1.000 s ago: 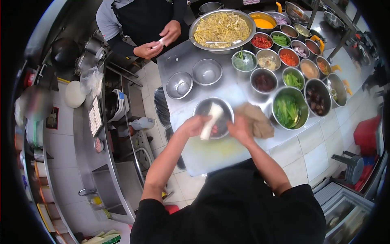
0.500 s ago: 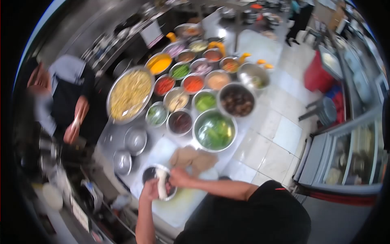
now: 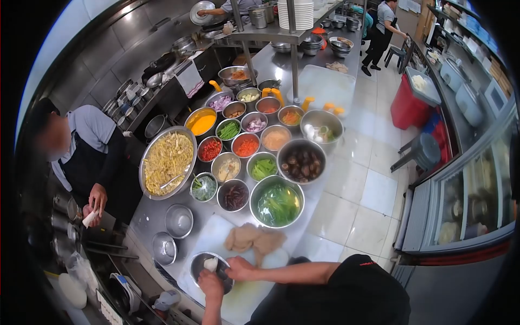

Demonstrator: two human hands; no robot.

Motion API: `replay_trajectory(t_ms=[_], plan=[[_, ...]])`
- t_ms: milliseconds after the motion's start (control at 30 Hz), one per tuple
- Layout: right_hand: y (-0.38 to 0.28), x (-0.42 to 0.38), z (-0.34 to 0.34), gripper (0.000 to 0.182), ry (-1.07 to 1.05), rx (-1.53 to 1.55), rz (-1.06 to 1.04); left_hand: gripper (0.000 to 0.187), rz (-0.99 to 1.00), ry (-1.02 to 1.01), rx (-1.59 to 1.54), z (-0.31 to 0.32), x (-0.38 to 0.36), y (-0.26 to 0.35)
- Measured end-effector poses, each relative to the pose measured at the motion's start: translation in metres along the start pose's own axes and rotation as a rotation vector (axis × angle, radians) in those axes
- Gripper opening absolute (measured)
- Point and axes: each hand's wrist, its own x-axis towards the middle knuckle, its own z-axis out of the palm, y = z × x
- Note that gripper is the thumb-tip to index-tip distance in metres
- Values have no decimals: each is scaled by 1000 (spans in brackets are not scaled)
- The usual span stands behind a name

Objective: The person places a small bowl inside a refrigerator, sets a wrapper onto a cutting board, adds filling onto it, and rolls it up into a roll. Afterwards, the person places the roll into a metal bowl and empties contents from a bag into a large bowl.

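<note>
My left hand point(image 3: 210, 284) is closed over the near side of a metal bowl point(image 3: 196, 261), its fingers at a white, soft-looking lump point(image 3: 210, 264) inside. My right hand point(image 3: 240, 269) is curled at the bowl's right rim; its fingertips are hidden, and I cannot tell what they hold. The bowl sits on a white cutting board point(image 3: 214, 230). Just beyond it on the board lies a crumpled brown cloth point(image 3: 254, 239).
Two empty-looking metal bowls point(image 3: 179, 221) stand left of the board. Ahead are a large bowl of noodle-like strands point(image 3: 168, 162), leafy greens in water point(image 3: 277, 203), dark mushrooms point(image 3: 302, 163) and several chopped ingredients. A co-worker point(image 3: 95, 151) stands at left, holding something white. A fridge point(image 3: 460, 200) is at right.
The long white piece at my left hand now shows only as a short lump inside the bowl. My left hand has turned over the near rim. The co-worker's hands have lowered; the view has shifted.
</note>
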Motion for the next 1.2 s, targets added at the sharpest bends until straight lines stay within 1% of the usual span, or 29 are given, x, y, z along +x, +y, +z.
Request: replay_trajectory(t_ms=[67,100,167,200,233,267,300,333,367,400,433,467,500,533,600,667,700,767,800,867,900,933,1000,1033,1067,1133,1200], plan=[[-16,-7,-8,28,-82,107,89,23,10,105,50,3,-6,2],[-12,-4,-5,27,-58,107,107,23,2,155,71,8,-11,4],[-12,-1,7,27,-95,86,140,25,24,62,67,17,-9,-3],[-12,-2,9,27,-43,94,136,26,75,67,76,19,-9,-5],[3,6,20,26,-79,-11,95,24,73,47,49,13,-10,-3],[4,9,22,24,-72,-190,20,21,64,46,15,2,-10,-1],[-5,11,15,21,-154,-114,18,21,27,116,89,16,-10,-5],[3,14,23,22,-190,-157,-79,26,8,51,157,22,-18,-15],[-43,1,17,17,-206,-35,32,25,-40,65,65,14,-23,-20],[-60,-2,24,15,-228,24,54,29,-89,3,24,-8,-33,-21],[-79,-8,34,16,-261,96,72,41,-119,-102,44,-30,-41,-30],[-95,-8,45,17,-269,160,88,59,-182,-218,92,-46,-46,-37],[-99,-4,63,17,-310,161,76,70,-230,-345,81,-63,-52,-47],[-106,0,79,17,-332,163,65,72,-306,-451,-4,-83,-56,-61],[-117,5,108,18,-372,154,38,73,-379,-421,-23,-83,-71,-87],[-138,5,143,17,-404,116,16,72,-447,-268,16,-76,-91,-119],[-144,5,163,18,-421,129,-14,68,-459,-221,-30,-79,-101,-139],[-157,6,206,19,-434,106,-50,61,-477,94,-163,-90,-133,-176],[-163,6,224,20,-427,68,-36,57,-477,248,-234,-91,-150,-198],[-170,2,269,20,-404,139,14,49,-525,526,-406,-92,-194,-257],[-172,0,290,20,-408,152,4,46,-643,659,-444,-80,-215,-284],[-188,-6,308,20,-406,144,7,44,-769,793,-472,-64,-234,-308],[-198,-10,351,20,-431,81,27,43,-984,794,-843,-36,-270,-347],[-199,-13,373,21,-430,110,29,42,-1084,789,-1028,-21,-286,-363],[-195,-16,395,21,-431,135,30,45,-1045,714,-1189,-9,-300,-375],[-193,-24,435,21,-455,161,35,39,-1068,393,-1595,-2,-320,-390],[-197,-35,472,22,-499,171,32,35,-1087,444,-1743,5,-331,-399]])
